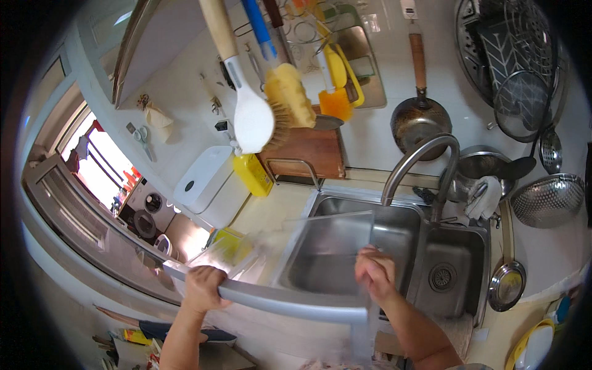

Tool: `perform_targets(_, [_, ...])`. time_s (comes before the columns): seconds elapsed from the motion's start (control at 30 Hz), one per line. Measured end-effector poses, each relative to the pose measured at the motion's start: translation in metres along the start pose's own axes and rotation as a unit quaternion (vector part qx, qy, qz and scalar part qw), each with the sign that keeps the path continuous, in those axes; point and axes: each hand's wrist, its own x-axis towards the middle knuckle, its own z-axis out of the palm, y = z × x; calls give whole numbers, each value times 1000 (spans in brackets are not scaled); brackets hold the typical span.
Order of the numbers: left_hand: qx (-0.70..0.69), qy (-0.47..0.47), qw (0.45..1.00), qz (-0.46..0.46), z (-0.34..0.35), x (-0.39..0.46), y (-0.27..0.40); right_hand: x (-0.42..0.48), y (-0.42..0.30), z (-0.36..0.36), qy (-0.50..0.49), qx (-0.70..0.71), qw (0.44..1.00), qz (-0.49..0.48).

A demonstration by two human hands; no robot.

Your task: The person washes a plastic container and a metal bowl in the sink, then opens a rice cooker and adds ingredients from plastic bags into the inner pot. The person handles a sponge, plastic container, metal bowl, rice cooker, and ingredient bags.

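A clear plastic drawer or bin [330, 219] with a pale grey front bar [296, 299] is held tilted above the counter and the sink. My left hand [203, 287] wraps around the left part of that bar. At the drawer's right side, my right hand [377, 273] has its fingers curled over the clear wall's edge; blur hides its fingertips. Beneath and behind the drawer lies the large basin [319, 259] of a stainless steel double sink, partly seen through the plastic. A smaller basin [455, 277] with a drain is to the right.
An arched faucet [418, 162] rises behind the sink. Long-handled brushes, including a white one [253, 120], hang low overhead. A wooden cutting board [305, 152], a yellow bottle [253, 175] and a white bin [208, 185] stand at the back left. Pans and strainers hang at right.
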Motion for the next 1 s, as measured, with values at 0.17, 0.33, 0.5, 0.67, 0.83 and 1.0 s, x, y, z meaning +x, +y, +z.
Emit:
perform_targets(0.17, [48, 10, 994, -102, -35, -23, -48, 22, -14, 1, 0, -34, 999, 28])
perform_targets(0.33, [148, 69, 979, -122, -89, -67, -71, -16, 24, -6, 22, -57, 980, 191])
perform_targets(0.5, [240, 114, 959, -96, -142, -77, -81, -61, 70, 33, -23, 7, 954, 300])
perform_targets(0.67, [262, 183, 940, -117, -176, -75, -71, -75, 96, 48, -50, 10, 935, 351])
perform_targets(0.83, [166, 286, 923, -196, -190, -138, -90, -61, 87, 56, -72, 22, 914, 399])
perform_targets(1.0, [-36, 358, 919, -161, -138, -153, -90, -56, 84, 71, -33, 174, 909, 377])
